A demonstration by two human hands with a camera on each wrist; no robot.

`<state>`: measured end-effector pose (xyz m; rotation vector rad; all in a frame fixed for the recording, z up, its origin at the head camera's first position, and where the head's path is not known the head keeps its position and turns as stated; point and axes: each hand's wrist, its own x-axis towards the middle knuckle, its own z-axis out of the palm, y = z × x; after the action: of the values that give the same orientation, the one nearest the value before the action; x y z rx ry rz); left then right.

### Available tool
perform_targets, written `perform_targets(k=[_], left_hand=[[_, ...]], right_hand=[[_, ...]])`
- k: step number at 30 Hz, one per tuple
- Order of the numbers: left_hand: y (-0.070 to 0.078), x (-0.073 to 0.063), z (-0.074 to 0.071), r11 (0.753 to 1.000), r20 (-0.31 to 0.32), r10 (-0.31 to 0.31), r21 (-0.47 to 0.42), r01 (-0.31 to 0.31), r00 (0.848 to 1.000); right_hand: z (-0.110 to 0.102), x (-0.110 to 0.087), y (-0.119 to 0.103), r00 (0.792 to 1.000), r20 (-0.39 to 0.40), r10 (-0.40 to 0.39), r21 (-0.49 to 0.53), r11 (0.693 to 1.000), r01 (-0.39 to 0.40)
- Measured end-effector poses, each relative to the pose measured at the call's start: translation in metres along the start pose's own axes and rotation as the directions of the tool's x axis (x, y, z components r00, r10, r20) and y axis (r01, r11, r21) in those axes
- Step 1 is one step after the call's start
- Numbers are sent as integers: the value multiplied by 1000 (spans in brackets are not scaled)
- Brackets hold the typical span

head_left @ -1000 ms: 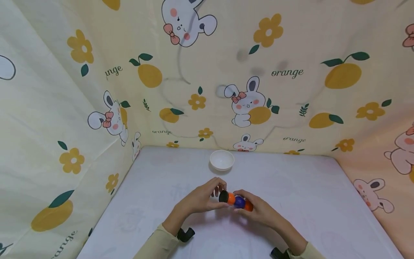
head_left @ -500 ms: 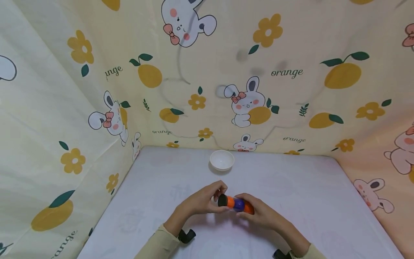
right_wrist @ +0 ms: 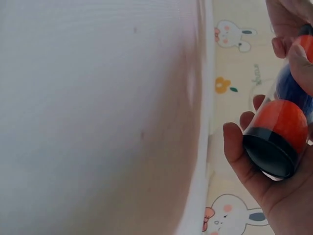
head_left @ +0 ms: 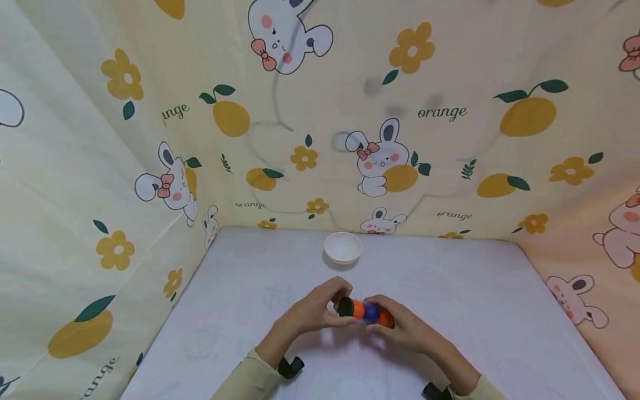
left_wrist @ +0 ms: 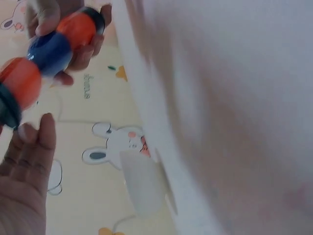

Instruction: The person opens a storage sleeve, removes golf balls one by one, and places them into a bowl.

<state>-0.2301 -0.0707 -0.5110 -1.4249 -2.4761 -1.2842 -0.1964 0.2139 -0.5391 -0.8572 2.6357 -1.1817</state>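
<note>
A clear tube of balls [head_left: 371, 313], with black end caps and orange and blue balls inside, is held tilted between both hands. My right hand [head_left: 412, 329] grips its right end. In the right wrist view, fingers [right_wrist: 234, 142] wrap round the tube beside the black cap [right_wrist: 269, 154]. My left hand [head_left: 311, 309] is at the other black cap [head_left: 345, 306], thumb along the near side and fingers curled beyond it. The left wrist view has those fingertips [left_wrist: 30, 132] right at that cap; the left thumb is mostly out of that view.
A white bowl [head_left: 343, 248] stands at the back of the table [head_left: 240, 266], beyond the hands. Cloth [head_left: 350, 111] printed with rabbits and oranges hangs behind and at both sides. Black bands [head_left: 290, 367] sit at both wrists.
Both hands and the tube shift only slightly, the tube's tilt changing a little. Both hands stay at the same ends of it.
</note>
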Motion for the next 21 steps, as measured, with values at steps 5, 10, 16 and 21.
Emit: perform_targets(k=[5,10,16,21], left_hand=[[3,0,-7,997,-38,72,0,-72,997],[6,1,-9,995,-21,102,4,-102,995],[9,0,-10,995,-55,103,-6,-104,993],[9,0,-10,995,-49,100,-21,-101,994]], right_hand=[[-3,-2,1,999,-37,21,17,1000,-20],[-5,-5,3,998,-55,1,6,1000,-1],[-4,-5,4,999,-26,-31,30,999,32],[-4,-6,4,999,-16,-49,29,998,49]])
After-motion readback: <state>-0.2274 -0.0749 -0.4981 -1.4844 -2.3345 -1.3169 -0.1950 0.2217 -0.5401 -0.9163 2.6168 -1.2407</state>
